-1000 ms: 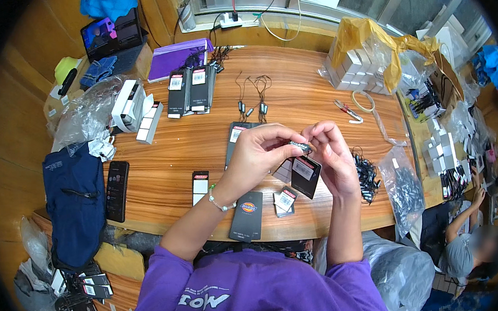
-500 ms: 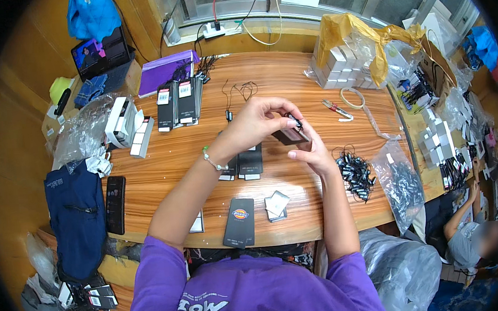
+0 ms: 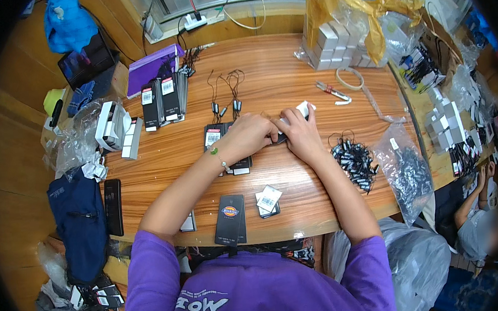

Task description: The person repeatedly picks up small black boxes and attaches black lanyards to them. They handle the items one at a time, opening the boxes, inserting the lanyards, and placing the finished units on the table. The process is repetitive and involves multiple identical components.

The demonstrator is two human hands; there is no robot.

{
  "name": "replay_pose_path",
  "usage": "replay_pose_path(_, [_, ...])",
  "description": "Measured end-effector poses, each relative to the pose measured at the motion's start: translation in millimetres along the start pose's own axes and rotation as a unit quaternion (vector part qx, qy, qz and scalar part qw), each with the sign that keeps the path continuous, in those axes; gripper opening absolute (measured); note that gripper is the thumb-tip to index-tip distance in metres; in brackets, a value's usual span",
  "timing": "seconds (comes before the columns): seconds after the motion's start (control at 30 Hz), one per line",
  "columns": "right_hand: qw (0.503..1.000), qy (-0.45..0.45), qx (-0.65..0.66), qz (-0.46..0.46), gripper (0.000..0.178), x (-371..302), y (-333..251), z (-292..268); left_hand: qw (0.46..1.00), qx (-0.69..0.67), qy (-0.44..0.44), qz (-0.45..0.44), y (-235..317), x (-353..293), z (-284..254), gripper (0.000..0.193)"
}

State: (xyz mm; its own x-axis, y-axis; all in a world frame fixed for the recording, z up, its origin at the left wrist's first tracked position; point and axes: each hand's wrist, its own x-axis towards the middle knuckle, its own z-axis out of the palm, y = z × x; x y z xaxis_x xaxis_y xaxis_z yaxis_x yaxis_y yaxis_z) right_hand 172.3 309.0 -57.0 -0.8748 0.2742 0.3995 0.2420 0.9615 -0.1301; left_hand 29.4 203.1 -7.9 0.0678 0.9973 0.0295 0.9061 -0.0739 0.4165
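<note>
My left hand [image 3: 251, 133], closed, meets my right hand over the middle of the table, its fingertips pinched at a black hang tag [image 3: 281, 138]. My right hand [image 3: 301, 135] is closed on the same tag. A white end [image 3: 304, 108] sticks out beyond the right fingers; my hands cover most of the rest. Under and beside my left wrist lie several black hang tags [image 3: 212, 136], partly hidden. Just beyond them, black looped strings with small plastic seals [image 3: 237, 105] rest on the wood. A heap of black string seals [image 3: 354, 165] sits right of my right forearm.
Nearer me lie black tags [image 3: 229, 218] and a small stack of white stickers [image 3: 269, 198]. Bundled tags [image 3: 163, 101] stand far left, a phone [image 3: 113, 207] at the left edge. Snips [image 3: 333, 92], white boxes [image 3: 331, 44] and a plastic bag [image 3: 405, 172] are at right.
Both hands have come down toward the table and closer together, with the tag now mostly covered. More of the tags and strings by the left hand show. The view has shifted slightly.
</note>
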Motion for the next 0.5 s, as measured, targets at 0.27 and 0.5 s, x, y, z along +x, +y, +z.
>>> replay_pose_path(0.27, [0.999, 0.020, -0.028, 0.007, 0.031, -2.7, 0.3, 9.0, 1.000, 0.003, -0.016, 0.014, 6.3, -2.5, 18.8, 0.005])
replay_pose_path(0.5, [0.999, 0.010, -0.032, 0.016, 0.031, -4.5, 4.8, 9.7, 0.996, 0.083, 0.022, 0.038, 24.5, -2.1, 19.9, 0.008])
